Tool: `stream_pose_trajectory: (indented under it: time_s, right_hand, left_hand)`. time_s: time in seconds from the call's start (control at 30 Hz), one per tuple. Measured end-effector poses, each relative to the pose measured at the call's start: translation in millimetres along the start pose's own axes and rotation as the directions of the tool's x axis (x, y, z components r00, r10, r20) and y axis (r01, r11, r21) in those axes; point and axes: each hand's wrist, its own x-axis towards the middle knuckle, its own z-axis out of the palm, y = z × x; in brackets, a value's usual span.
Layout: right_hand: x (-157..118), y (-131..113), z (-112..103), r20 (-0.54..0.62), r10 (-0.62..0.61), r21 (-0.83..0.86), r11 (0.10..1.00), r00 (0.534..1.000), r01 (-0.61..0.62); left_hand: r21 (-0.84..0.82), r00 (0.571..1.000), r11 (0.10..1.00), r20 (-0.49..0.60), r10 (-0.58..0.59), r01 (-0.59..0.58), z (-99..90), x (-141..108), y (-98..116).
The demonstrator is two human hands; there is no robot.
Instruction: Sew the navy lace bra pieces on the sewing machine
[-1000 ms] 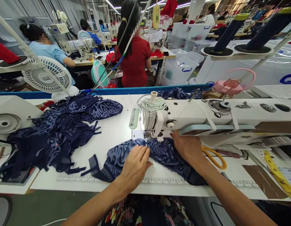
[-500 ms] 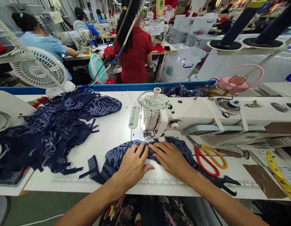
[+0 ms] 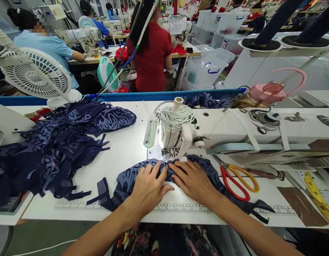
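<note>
A navy patterned lace garment piece (image 3: pixel 126 180) lies curved under the needle end of a white sewing machine (image 3: pixel 175 138). My left hand (image 3: pixel 148 186) rests flat on its left half, fingers stretched toward the presser foot and thumb pointing right. Pressed on the right half is my right hand (image 3: pixel 195 179), its fingers spread and pointing up and left. A small gap separates the two sets of fingertips, just in front of the foot. Dark straps extend from both ends of the piece. The fabric beneath my palms is hidden.
Scissors (image 3: pixel 237 181) with red and orange handles lie right of my right hand. A heap of navy lace pieces (image 3: pixel 60 149) covers the left side. A printed ruler (image 3: pixel 180 207) runs along the front edge. A white fan (image 3: pixel 38 73) stands behind the heap; co-workers sit beyond.
The view has shifted slightly. My hands and the lace piece keep nearly the same place at the machine, with both hands still flat on the fabric.
</note>
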Motion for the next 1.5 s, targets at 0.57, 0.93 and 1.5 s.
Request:
stream_pose_trajectory:
  time_s: [0.57,0.93,1.5]
  right_hand:
    - [22,3,-2,-0.212,0.047,0.258,0.966,0.976,0.009]
    - [32,-4,-18,0.079,0.257,0.471,0.842,0.963,-0.264]
    - [36,-1,-2,0.181,0.423,0.757,0.516,0.888,-0.400]
  left_hand:
    - [-0.510,0.998,0.858,0.005,-0.063,0.056,-10.0,32,-31]
    - [-0.711,0.989,0.689,0.060,-0.137,0.138,-10.4,30,-35]
    - [-0.778,0.975,0.609,0.025,-0.220,0.157,-5.4,31,-24]
